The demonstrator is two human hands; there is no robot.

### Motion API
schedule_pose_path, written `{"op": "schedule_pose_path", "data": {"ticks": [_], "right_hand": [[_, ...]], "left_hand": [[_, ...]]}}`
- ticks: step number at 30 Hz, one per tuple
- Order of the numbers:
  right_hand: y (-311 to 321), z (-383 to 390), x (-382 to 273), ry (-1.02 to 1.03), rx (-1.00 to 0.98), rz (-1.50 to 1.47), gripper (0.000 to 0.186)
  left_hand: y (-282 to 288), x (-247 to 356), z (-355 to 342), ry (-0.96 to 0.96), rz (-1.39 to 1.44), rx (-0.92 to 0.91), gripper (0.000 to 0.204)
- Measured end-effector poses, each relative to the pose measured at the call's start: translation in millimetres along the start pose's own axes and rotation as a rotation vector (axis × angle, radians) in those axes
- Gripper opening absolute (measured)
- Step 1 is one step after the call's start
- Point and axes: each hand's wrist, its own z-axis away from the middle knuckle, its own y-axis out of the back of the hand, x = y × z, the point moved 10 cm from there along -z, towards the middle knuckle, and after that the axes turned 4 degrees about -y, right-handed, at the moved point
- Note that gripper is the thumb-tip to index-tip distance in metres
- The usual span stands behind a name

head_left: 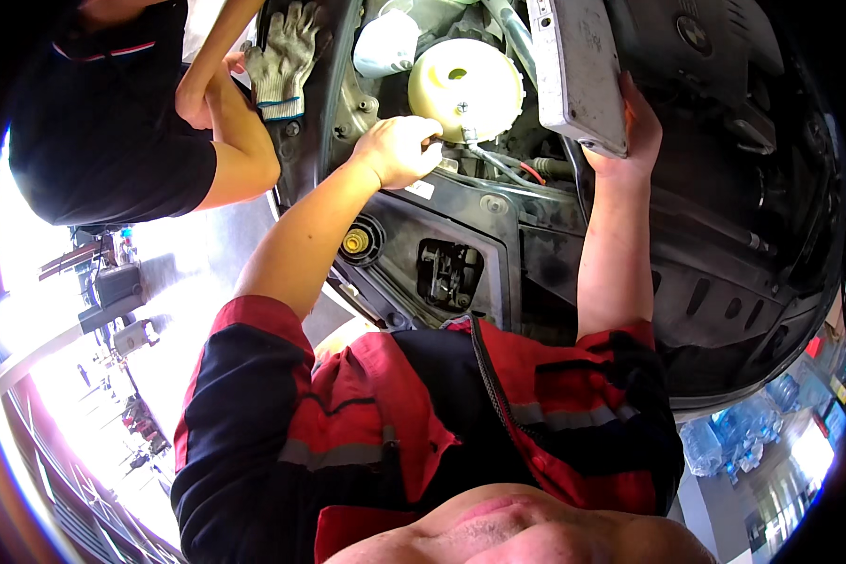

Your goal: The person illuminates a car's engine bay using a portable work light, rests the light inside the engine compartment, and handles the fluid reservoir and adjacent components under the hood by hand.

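Observation:
My left hand (pixel 399 153) is at the near-left side of a round, pale yellow plastic tank (pixel 484 80) in the engine bay. Its fingers are curled together beside the tank's lower edge; whatever they pinch, if anything, is hidden. A hose fitting with thin cables (pixel 498 160) comes out just right of those fingers. On the right, my right hand (pixel 634 132) grips the near end of a long, flat grey box (pixel 573 75) with a scuffed face, holding it tilted over the bay. The palm is under the box and the fingers wrap its right edge.
A grey work glove (pixel 287 61) lies on the fender at the far left, near a person (pixel 113 122) in a dark shirt with bent arms. A white plastic reservoir (pixel 386 44) adjoins the tank. The dark engine cover (pixel 686 38) is far right; a yellow cap (pixel 355 242) sits nearer.

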Motion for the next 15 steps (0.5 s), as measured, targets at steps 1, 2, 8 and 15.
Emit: {"op": "schedule_pose_path", "data": {"ticks": [1,2,8,15], "right_hand": [[1,0,-1,0.001,0.002,0.000,0.046],[0,0,-1,-0.005,-0.014,-0.001,0.046],[3,0,-3,-0.007,-0.021,0.003,0.045],[10,0,-5,-0.006,-0.006,-0.061,0.042]], "left_hand": [[0,0,0,0.000,-0.004,0.002,0.027],[1,1,-1,0.000,-0.003,0.000,0.027],[0,1,0,0.005,-0.001,-0.002,0.027],[-1,0,-1,0.001,-0.009,-0.014,0.028]]}}
